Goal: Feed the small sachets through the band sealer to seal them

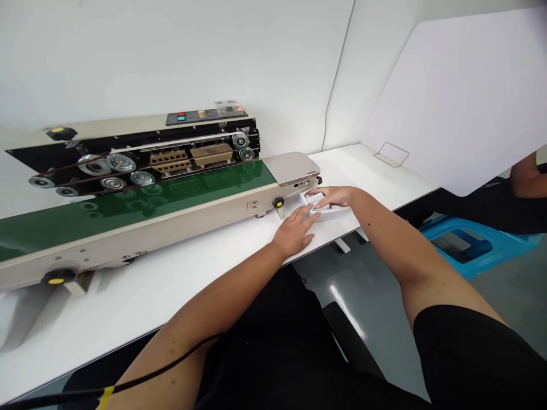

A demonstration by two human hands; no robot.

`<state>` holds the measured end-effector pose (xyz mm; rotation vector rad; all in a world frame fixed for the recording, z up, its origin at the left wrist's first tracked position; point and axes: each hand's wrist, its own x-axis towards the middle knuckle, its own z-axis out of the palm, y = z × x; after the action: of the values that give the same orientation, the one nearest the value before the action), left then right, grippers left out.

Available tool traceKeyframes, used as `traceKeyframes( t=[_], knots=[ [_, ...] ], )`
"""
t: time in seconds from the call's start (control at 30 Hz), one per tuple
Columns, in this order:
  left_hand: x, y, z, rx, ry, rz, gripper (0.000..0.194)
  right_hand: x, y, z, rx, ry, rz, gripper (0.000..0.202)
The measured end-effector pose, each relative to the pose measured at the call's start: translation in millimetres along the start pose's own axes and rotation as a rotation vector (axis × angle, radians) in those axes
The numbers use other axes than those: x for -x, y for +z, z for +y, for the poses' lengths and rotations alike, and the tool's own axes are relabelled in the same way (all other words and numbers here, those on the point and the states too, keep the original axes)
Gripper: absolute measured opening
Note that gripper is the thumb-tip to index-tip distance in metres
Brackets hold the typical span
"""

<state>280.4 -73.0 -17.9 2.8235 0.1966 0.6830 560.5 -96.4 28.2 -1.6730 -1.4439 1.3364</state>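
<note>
A small white open box [322, 216] sits on the white table just past the right end of the machine. My right hand [337, 196] is bent around the far side of this box, its fingers at the rim and its thumb reaching inside. With fingers apart, my left hand [293, 232] lies against the near left side of the box, fingertips at its opening. Something small shows under the fingertips, but my hands hide most of it and I cannot make out its kind.
A band sealing machine [205, 139] with a green conveyor belt [179, 191] runs along the table [196, 262]. To the right stand a large white panel [461, 97] with a wire stand [391, 155], and a blue plastic stool [508, 253]. Another person's arm [530, 176] shows at the right edge.
</note>
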Motion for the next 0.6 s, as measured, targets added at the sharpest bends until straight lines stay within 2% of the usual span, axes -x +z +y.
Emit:
traceKeyframes(
  t=[0.1, 0.2, 0.33, 0.47, 0.6],
  knots=[
    [0, 1.1, -1, 0.008, 0.001, -0.014, 0.067, 0, -1, -2, 0.067, 0.042, 0.021, 0.076],
    [-1, -0.2, -2, 0.017, 0.011, -0.024, 0.068, 1, -2, -7, 0.133, 0.094, -0.043, 0.083],
    [-3, -1.9, -1, 0.016, -0.016, -0.015, 0.067, 2, 4, -10, 0.180, 0.071, -0.046, 0.084],
    [-3, -0.3, -1, 0.008, -0.009, -0.017, 0.068, 8, 8, -9, 0.156, 0.011, 0.021, 0.071],
    [-2, 1.9, -1, -0.018, -0.002, -0.018, 0.070, 25, 0, -8, 0.063, 0.002, 0.155, 0.062]
  ],
)
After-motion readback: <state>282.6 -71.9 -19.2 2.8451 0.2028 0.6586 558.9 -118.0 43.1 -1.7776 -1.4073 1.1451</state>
